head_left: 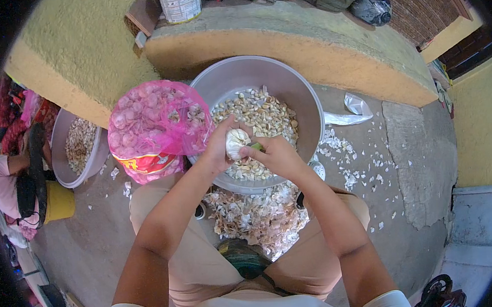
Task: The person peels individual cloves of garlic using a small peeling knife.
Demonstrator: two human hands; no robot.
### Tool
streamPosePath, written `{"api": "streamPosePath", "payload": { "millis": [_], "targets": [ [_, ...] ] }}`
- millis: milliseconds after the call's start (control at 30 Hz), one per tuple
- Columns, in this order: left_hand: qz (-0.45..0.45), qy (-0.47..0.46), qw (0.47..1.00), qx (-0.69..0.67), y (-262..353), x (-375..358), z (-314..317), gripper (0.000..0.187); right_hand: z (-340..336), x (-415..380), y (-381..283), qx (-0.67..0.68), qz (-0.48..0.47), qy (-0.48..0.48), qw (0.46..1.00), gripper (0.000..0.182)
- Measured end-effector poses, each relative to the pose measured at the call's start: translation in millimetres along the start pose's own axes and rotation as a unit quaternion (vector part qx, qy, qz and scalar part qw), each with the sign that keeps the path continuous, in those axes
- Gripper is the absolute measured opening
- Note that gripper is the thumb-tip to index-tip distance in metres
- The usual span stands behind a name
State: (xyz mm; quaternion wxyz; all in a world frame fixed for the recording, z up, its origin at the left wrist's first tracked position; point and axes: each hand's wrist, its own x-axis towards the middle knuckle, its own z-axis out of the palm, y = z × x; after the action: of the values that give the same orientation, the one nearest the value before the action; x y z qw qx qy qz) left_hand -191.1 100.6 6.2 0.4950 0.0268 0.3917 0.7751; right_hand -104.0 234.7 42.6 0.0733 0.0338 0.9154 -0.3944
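Note:
My left hand point(221, 144) is closed round a whole white garlic bulb point(237, 143), held above a wide grey basin point(316, 101). Close against the bulb, my right hand point(280, 156) grips a small green-handled tool point(257, 146); its working end is hidden by the fingers and the bulb. Loose garlic cloves point(266, 110) cover much of the basin's floor. Left of the basin stands a pink mesh sack point(148, 117) full of garlic bulbs, touching or nearly touching its rim. Between my feet lies a heap of papery garlic skins point(258, 217).
On the left, another person point(12, 173) sits by a second basin point(60, 148) of cloves and a yellow bucket point(59, 201). A concrete ledge point(284, 44) runs behind the basin, bearing a white bucket point(180, 4). Skin scraps point(344, 153) and a silvery strip point(350, 113) lie at right.

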Motion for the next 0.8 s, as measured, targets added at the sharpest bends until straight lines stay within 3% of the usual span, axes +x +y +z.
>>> {"api": "streamPosePath", "payload": {
  "millis": [367,500,600,667,767,800],
  "targets": [
    [0.004,-0.007,1.0,0.0,-3,0,-4,0.047,6,3,7,-0.021,-0.056,0.004,0.998,0.032],
    [0.025,0.077,0.996,-0.042,-8,3,-1,0.045,13,3,7,-0.101,-0.104,0.08,0.986,0.032],
    [0.025,0.145,0.987,-0.067,-10,6,-4,0.044,17,0,1,-0.222,-0.19,0.095,0.952,0.032],
    [0.021,0.182,0.981,-0.066,-5,6,-11,0.042,26,-5,-7,-0.232,-0.206,0.099,0.946,0.038],
    [0.01,0.089,0.991,-0.103,-1,6,-16,0.041,28,-3,-4,-0.222,-0.197,0.071,0.952,0.043],
    [0.013,0.109,0.989,-0.098,-1,7,-16,0.041,26,-2,-3,-0.214,-0.187,0.056,0.957,0.044]
  ]
}}
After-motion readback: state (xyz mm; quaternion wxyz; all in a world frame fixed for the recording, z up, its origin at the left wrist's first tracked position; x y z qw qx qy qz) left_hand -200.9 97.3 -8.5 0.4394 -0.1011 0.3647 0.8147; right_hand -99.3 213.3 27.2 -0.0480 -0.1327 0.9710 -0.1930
